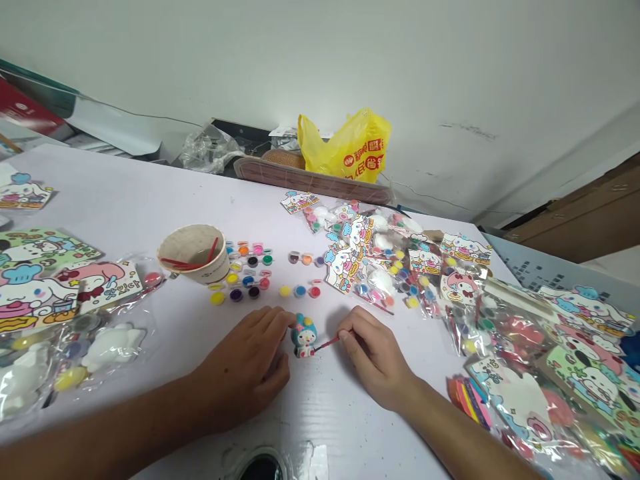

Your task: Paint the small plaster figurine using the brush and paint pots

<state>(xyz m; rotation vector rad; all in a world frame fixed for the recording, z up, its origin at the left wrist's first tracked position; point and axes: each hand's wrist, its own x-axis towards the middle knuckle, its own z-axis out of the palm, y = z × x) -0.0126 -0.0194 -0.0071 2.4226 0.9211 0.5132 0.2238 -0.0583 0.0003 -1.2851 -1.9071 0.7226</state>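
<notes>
A small painted figurine, blue with a pale face and red marks near its base, is on the white table between my hands. My left hand is at its left, the index fingertip touching the figurine near its top and the thumb apart. In my right hand a thin red brush is pinched, its dark tip at the figurine's lower right side. Small paint pots in several colours stand in rows behind the figurine. A paper cup with liquid holds red brushes.
Bagged figurine kits with cartoon cards cover the table's right side, and more bagged kits lie at the left. Coloured sticks are near my right forearm. A yellow plastic bag stands beyond the table's back edge by the wall.
</notes>
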